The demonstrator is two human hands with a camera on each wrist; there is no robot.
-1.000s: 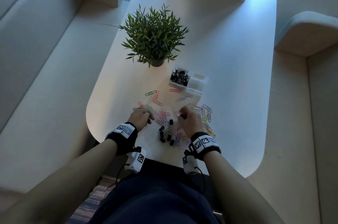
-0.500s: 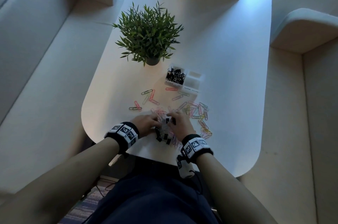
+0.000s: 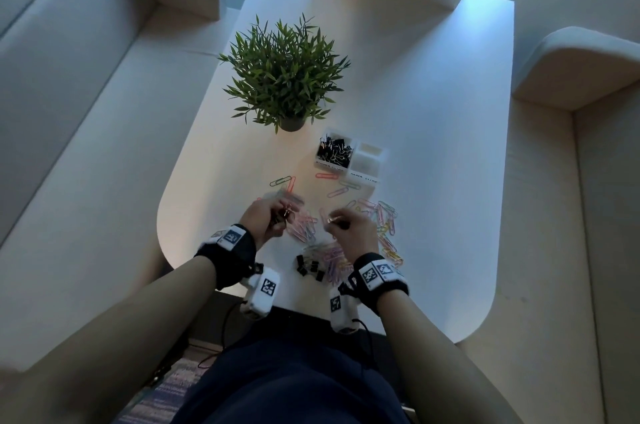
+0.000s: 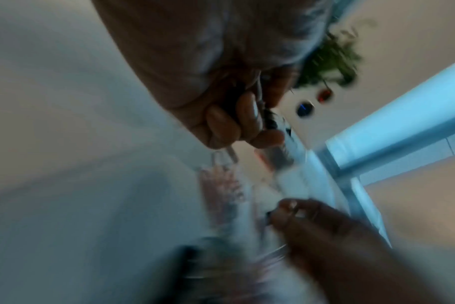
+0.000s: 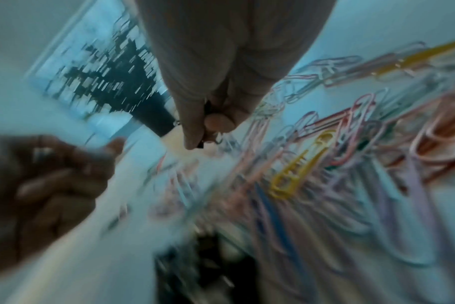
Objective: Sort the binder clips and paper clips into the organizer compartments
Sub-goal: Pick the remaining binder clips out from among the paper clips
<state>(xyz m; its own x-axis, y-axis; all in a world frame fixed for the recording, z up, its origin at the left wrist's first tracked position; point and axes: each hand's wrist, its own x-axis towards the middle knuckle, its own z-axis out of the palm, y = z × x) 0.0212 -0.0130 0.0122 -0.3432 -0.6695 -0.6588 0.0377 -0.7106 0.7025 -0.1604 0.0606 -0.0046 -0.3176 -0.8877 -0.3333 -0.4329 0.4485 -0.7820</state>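
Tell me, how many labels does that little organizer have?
2. The left label sits at the front of the organizer, below the compartment full of binder clips; the right label is beside it, below the empty-looking side. None seems hidden.

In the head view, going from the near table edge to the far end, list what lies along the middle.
loose binder clips → pastel paper clip pile → red paper clip → organizer with its binder clip compartment → potted plant
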